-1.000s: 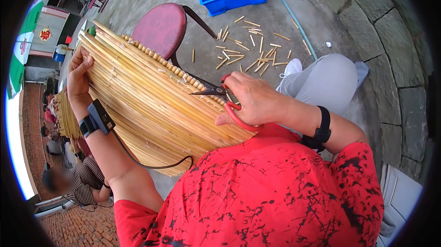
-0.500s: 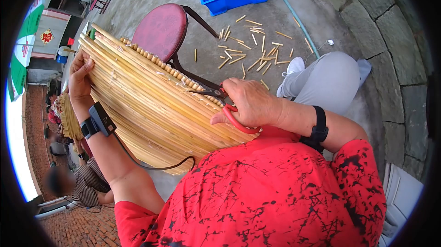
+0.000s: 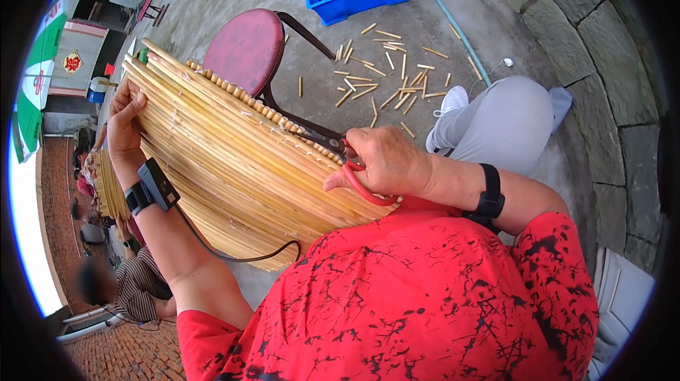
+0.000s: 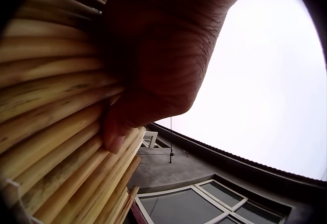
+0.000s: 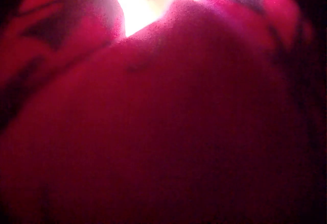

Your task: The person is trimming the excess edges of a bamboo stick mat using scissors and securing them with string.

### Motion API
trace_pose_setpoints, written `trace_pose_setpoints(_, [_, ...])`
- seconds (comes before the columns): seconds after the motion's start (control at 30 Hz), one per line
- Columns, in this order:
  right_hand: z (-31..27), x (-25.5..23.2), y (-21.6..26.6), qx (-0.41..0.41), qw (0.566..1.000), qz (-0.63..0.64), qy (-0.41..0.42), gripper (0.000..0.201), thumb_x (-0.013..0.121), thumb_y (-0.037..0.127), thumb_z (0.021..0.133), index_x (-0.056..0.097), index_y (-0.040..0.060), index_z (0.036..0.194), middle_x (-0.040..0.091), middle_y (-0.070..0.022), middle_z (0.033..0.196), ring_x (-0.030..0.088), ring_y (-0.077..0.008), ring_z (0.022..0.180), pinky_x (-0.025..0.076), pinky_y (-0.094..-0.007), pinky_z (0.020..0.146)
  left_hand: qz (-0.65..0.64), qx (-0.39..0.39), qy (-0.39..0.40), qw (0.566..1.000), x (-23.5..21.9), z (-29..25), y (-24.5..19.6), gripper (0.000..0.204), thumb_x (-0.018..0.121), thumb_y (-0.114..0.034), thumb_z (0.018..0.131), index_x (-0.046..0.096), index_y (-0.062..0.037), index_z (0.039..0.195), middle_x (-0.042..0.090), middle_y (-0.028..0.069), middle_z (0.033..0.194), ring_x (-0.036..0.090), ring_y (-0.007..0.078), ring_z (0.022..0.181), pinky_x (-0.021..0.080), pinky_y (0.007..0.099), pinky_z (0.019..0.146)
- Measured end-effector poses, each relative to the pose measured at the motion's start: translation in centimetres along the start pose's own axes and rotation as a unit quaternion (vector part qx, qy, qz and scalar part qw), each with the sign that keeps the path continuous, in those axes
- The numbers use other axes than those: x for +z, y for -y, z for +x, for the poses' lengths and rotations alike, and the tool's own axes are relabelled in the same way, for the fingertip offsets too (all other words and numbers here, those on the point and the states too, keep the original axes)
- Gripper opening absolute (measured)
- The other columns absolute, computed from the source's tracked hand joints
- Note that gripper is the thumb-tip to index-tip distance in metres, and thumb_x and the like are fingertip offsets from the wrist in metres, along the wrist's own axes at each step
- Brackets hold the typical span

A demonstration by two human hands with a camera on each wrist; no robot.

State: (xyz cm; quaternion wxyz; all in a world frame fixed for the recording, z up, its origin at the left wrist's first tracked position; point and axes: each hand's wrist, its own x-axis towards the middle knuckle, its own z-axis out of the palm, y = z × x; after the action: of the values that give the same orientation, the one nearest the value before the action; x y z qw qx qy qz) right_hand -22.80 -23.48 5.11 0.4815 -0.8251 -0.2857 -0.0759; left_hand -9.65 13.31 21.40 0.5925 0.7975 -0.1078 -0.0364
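Observation:
A mat of pale yellow stalks (image 3: pixel 227 168), bound side by side with thin white string, leans across the lap in the head view. Round cut ends line its far edge. My left hand (image 3: pixel 125 122) grips the mat's upper left side; in the left wrist view the thumb (image 4: pixel 115 134) presses on the stalks, the other fingers hidden. My right hand (image 3: pixel 388 161) holds red-handled scissors (image 3: pixel 360 186), their dark blades along the row of cut ends near the mat's right side. Only red shirt cloth (image 5: pixel 163 132) and glare show in the right wrist view.
Beyond the mat stands a round red stool (image 3: pixel 244 51). Short cut stalk pieces (image 3: pixel 407 90) lie scattered on the concrete floor near a blue crate (image 3: pixel 354 2) and a hose (image 3: pixel 446 12). A person in a striped shirt (image 3: pixel 142 285) sits at the left.
The scissors' blades have turned from pointing across the mat's face to lying along its edge of cut ends. My right hand shifted slightly; my left hand keeps its grip.

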Motion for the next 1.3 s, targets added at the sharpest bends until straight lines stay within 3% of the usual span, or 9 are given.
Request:
trace_pose_setpoints(0.2, [0.9, -0.8, 0.4, 0.026, 0.999, -0.008, 0.026, 0.064, 0.07, 0.055, 0.065, 0.049, -0.0045, 0.076, 0.053, -0.0211, 0.073, 0.057, -0.0376, 0.069, 0.045, -0.041, 0.06, 0.011, 0.009, 0.005, 1.0, 0.0, 0.1, 0.0, 0.012, 0.064, -0.01, 0.074, 0.053, -0.0057, 0.077, 0.06, 0.0027, 0.082, 0.056, 0.0122, 0.079, 0.042, 0.0238, 0.078])
trace_pose_setpoints(0.27, [1.3, -1.1, 0.7, 0.058, 0.994, -0.022, 0.087, 0.069, 0.068, 0.057, 0.065, 0.049, -0.0064, 0.083, 0.053, -0.0229, 0.081, 0.056, -0.0386, 0.076, 0.045, -0.0422, 0.066, 0.016, 0.01, -0.004, 1.0, 0.4, -0.1, -0.2, 0.012, 0.064, -0.01, 0.073, 0.053, -0.0058, 0.077, 0.06, 0.0024, 0.082, 0.055, 0.012, 0.079, 0.042, 0.0235, 0.078])
trace_pose_setpoints(0.37, [1.6, -0.9, 0.7, 0.038, 0.997, -0.033, 0.062, 0.076, 0.063, 0.064, 0.066, 0.051, -0.0101, 0.08, 0.055, -0.0244, 0.079, 0.058, -0.0371, 0.074, 0.047, -0.0411, 0.067, 0.018, 0.008, -0.01, 1.0, 0.4, -0.1, -0.1, 0.012, 0.064, -0.011, 0.073, 0.053, -0.0058, 0.077, 0.06, 0.0026, 0.083, 0.055, 0.012, 0.08, 0.041, 0.0238, 0.079])
trace_pose_setpoints(0.5, [1.6, -0.4, 0.5, 0.025, 0.999, -0.023, 0.039, 0.073, 0.063, 0.063, 0.066, 0.053, -0.009, 0.075, 0.056, -0.0244, 0.074, 0.059, -0.0373, 0.069, 0.047, -0.041, 0.063, 0.019, 0.008, -0.016, 1.0, 0.6, -0.1, -0.1, 0.013, 0.063, -0.01, 0.073, 0.054, -0.0051, 0.081, 0.06, 0.0036, 0.087, 0.056, 0.0127, 0.083, 0.041, 0.0243, 0.082])
trace_pose_setpoints(0.57, [1.5, -0.7, 0.7, 0.044, 0.996, -0.002, 0.081, 0.063, 0.068, 0.055, 0.067, 0.051, -0.0045, 0.073, 0.054, -0.0189, 0.067, 0.057, -0.0354, 0.063, 0.046, -0.0395, 0.057, 0.019, 0.006, -0.022, 1.0, 0.6, -0.1, -0.1, 0.013, 0.063, -0.01, 0.073, 0.054, -0.0049, 0.082, 0.061, 0.0039, 0.088, 0.056, 0.0131, 0.084, 0.041, 0.0244, 0.082])
trace_pose_setpoints(0.67, [1.2, 0.0, 0.3, 0.06, 0.995, 0.051, 0.056, 0.06, 0.069, 0.055, 0.067, 0.051, -0.0022, 0.066, 0.053, -0.0171, 0.061, 0.057, -0.0339, 0.056, 0.045, -0.0385, 0.051, 0.018, 0.009, -0.024, 1.0, 0.2, -0.1, 0.1, 0.014, 0.063, -0.01, 0.073, 0.055, -0.0045, 0.084, 0.061, 0.0042, 0.089, 0.056, 0.0136, 0.086, 0.041, 0.0248, 0.083])
trace_pose_setpoints(0.8, [1.0, 0.0, 0.4, 0.084, 0.992, 0.071, 0.058, 0.059, 0.069, 0.055, 0.066, 0.05, -0.0018, 0.065, 0.053, -0.017, 0.061, 0.057, -0.0334, 0.057, 0.045, -0.0378, 0.051, 0.014, 0.004, -0.027, 1.0, 0.2, -0.2, 0.1, 0.015, 0.063, -0.008, 0.073, 0.054, -0.0047, 0.085, 0.061, 0.0042, 0.09, 0.057, 0.014, 0.086, 0.042, 0.0255, 0.083])
trace_pose_setpoints(1.1, [1.4, -0.3, 1.2, 0.05, 0.998, -0.005, 0.032, 0.065, 0.065, 0.056, 0.069, 0.047, -0.0065, 0.073, 0.053, -0.0241, 0.072, 0.056, -0.0394, 0.065, 0.044, -0.0427, 0.059, 0.013, 0.01, -0.013, 1.0, -0.5, -0.1, 0.2, 0.014, 0.062, -0.007, 0.075, 0.053, -0.0047, 0.086, 0.061, 0.0054, 0.091, 0.057, 0.0146, 0.086, 0.043, 0.0258, 0.083])
trace_pose_setpoints(1.3, [1.1, 0.5, 0.2, 0.052, 0.998, 0.036, 0.027, 0.058, 0.071, 0.052, 0.066, 0.048, -0.0016, 0.064, 0.053, -0.0173, 0.059, 0.057, -0.0334, 0.054, 0.044, -0.0378, 0.049, 0.004, 0.014, -0.002, 1.0, -0.8, 0.0, 0.4, 0.015, 0.063, -0.007, 0.075, 0.052, -0.0047, 0.086, 0.061, 0.006, 0.092, 0.057, 0.0153, 0.087, 0.043, 0.0266, 0.084])
